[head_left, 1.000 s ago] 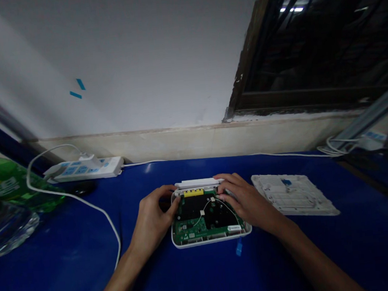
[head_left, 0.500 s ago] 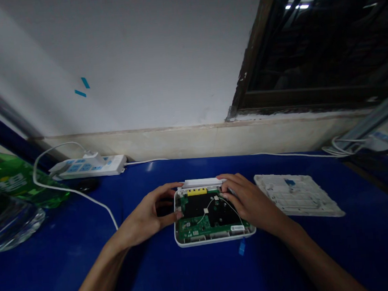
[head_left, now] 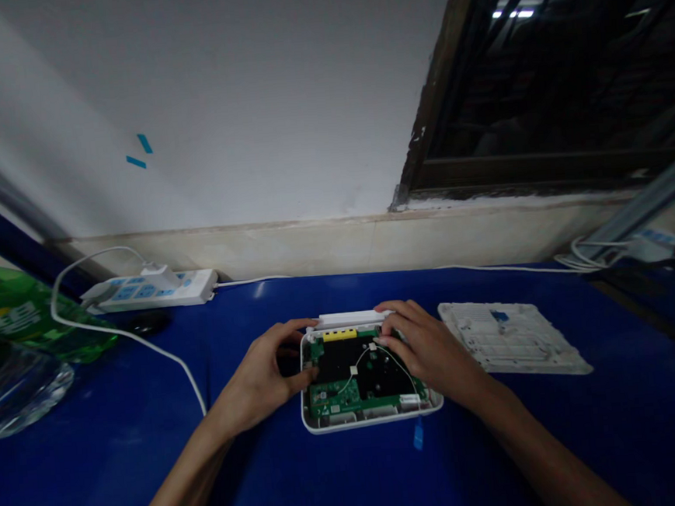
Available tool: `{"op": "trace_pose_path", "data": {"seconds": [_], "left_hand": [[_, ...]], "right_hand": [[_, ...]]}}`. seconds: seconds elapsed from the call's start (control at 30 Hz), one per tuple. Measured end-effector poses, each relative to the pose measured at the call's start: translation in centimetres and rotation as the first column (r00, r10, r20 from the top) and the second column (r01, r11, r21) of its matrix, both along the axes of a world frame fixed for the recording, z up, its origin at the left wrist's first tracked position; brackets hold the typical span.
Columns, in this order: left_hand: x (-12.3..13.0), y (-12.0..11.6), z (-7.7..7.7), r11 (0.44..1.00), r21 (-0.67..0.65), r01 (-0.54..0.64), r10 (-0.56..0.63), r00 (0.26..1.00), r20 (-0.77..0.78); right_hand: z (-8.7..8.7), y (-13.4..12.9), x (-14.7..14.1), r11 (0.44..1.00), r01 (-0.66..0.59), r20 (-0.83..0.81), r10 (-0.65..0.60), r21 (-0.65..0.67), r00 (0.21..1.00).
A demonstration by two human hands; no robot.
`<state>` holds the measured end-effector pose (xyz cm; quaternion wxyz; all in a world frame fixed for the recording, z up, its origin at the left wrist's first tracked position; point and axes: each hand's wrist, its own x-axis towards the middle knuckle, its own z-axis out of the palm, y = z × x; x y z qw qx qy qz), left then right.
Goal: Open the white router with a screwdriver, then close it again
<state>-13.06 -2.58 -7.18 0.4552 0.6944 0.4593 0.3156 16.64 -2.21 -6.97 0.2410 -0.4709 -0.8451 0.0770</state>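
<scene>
An opened router (head_left: 374,417), a white plastic case without its cover, is in front of me on the blue table. Inside it lies a green circuit board (head_left: 344,393) with a black area, a yellow port block (head_left: 340,335) and a thin white wire (head_left: 360,356). My left hand (head_left: 270,367) grips the left side, thumb on the board's edge and fingers behind the white back strip (head_left: 351,318). At the back right corner, my right hand (head_left: 423,344) is closed on the router, fingers bent over the board and strip. Its exact fingertip contact is partly hidden.
A white cover plate (head_left: 513,338) lies to the right. A small blue tab (head_left: 418,434) sits at the case's near edge. On the left are a power strip (head_left: 159,290), a white cable (head_left: 139,340) and green bottle packs (head_left: 23,309). The wall (head_left: 275,133) stands behind.
The board's near edge sits farther back from the case's front wall, showing more of the slots there. Both hands keep their places, and the whole view has shifted slightly.
</scene>
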Motion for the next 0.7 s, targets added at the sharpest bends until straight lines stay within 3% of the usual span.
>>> {"op": "trace_pose_path", "data": {"seconds": [0.23,0.7], "left_hand": [[0.1,-0.3,0.1,0.997,0.077,0.031,-0.03,0.999,-0.018],[0.7,-0.5,0.2,0.996,0.089,-0.022,0.025,0.999,-0.035]], "right_hand": [[0.0,0.4,1.7,0.992,-0.088,-0.092,0.079,-0.096,0.993],[-0.3,0.2,1.3,0.996,-0.074,-0.149,0.067,-0.044,0.987]]}}
